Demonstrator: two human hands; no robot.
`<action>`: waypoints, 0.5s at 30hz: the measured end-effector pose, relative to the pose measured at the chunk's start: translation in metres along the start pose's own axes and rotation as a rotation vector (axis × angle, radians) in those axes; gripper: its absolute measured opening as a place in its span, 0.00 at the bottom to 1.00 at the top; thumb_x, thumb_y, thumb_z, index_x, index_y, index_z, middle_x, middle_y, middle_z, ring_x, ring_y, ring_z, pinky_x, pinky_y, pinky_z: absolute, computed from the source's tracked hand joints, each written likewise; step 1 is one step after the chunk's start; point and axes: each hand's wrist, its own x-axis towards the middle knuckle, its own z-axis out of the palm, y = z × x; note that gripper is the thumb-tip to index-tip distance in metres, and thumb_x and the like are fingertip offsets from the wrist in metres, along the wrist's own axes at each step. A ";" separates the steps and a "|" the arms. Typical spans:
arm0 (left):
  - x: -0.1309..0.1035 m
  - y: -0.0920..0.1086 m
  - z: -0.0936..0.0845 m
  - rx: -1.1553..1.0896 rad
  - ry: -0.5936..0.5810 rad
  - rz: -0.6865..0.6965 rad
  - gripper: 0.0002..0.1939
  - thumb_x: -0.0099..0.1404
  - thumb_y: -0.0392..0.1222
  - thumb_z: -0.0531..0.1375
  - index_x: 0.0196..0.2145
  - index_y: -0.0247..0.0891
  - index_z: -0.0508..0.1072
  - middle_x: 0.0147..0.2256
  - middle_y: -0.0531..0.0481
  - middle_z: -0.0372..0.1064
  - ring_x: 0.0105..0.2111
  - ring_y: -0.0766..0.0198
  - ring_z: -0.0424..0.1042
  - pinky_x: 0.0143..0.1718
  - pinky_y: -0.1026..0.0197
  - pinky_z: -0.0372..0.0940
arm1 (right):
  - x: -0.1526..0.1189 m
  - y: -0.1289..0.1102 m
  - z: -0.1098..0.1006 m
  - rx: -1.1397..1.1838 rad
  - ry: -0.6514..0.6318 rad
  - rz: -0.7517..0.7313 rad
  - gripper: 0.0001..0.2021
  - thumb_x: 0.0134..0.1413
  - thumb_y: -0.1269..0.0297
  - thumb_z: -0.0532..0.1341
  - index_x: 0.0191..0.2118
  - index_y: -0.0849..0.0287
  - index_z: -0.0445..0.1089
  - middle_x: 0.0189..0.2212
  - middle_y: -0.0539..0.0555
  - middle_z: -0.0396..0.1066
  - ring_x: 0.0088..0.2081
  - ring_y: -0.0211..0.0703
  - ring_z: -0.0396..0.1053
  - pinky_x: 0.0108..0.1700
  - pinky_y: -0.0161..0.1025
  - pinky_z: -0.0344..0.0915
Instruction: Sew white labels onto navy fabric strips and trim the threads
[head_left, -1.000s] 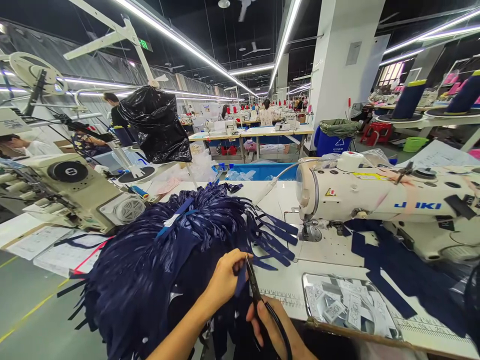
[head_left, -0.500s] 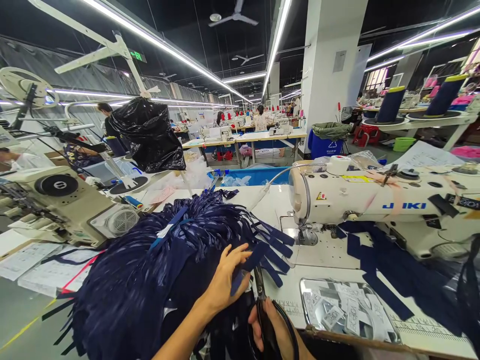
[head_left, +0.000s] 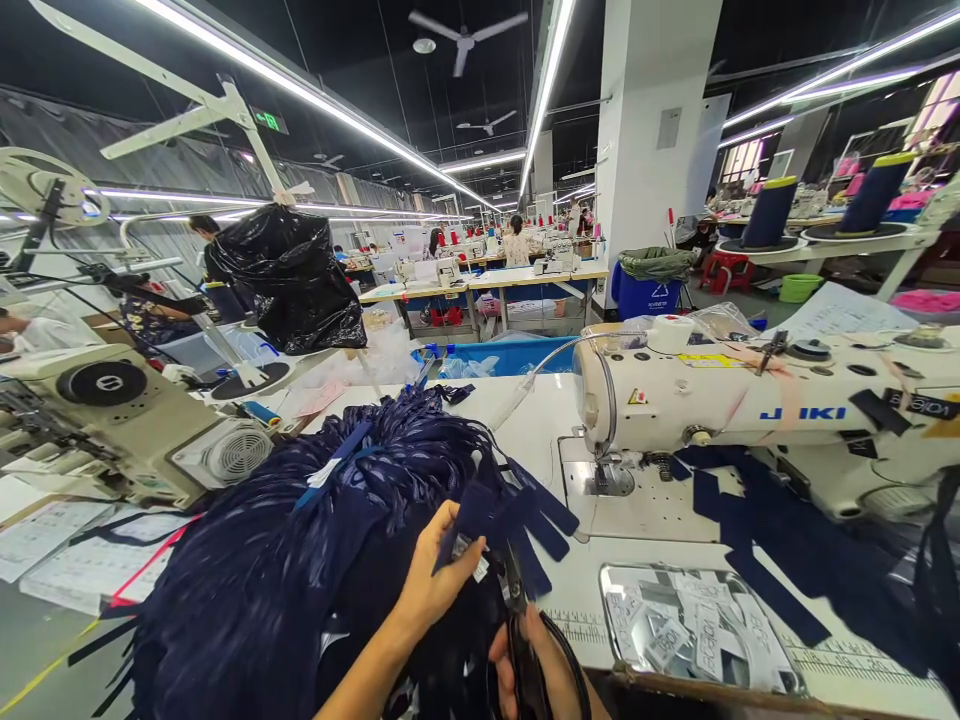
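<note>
My left hand (head_left: 442,570) is closed on a navy fabric strap (head_left: 476,508), pinched between thumb and fingers. In my right hand (head_left: 540,660) is a pair of black-handled scissors (head_left: 516,590), blades pointing up beside the strap ends. Whether the blades touch any fabric I cannot tell. Under and left of both hands lies a big bundle of navy straps (head_left: 247,580), tied round with a blue band that carries a white tag (head_left: 324,472). Several loose strap ends (head_left: 546,520) fan out to the right of my left hand. A small white label shows by my left thumb.
A white sewing machine (head_left: 720,385) stands at the right, with more navy straps (head_left: 787,560) draped before it. A metal tray (head_left: 611,640) of printed labels sits at the front edge. Another machine (head_left: 112,400) and a black plastic bag (head_left: 300,280) are at the left.
My left hand has shifted slightly left and its fingers have closed around the strap, bringing a small white label into view. The scissors have moved slightly left and stay in my right hand.
</note>
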 end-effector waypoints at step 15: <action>0.016 -0.019 0.010 0.224 0.020 0.100 0.06 0.49 0.35 0.53 0.25 0.34 0.68 0.25 0.51 0.65 0.29 0.62 0.64 0.32 0.61 0.60 | -0.012 -0.009 0.011 -0.118 0.154 -0.138 0.33 0.37 0.32 0.53 0.26 0.64 0.64 0.15 0.46 0.57 0.16 0.29 0.54 0.21 0.30 0.50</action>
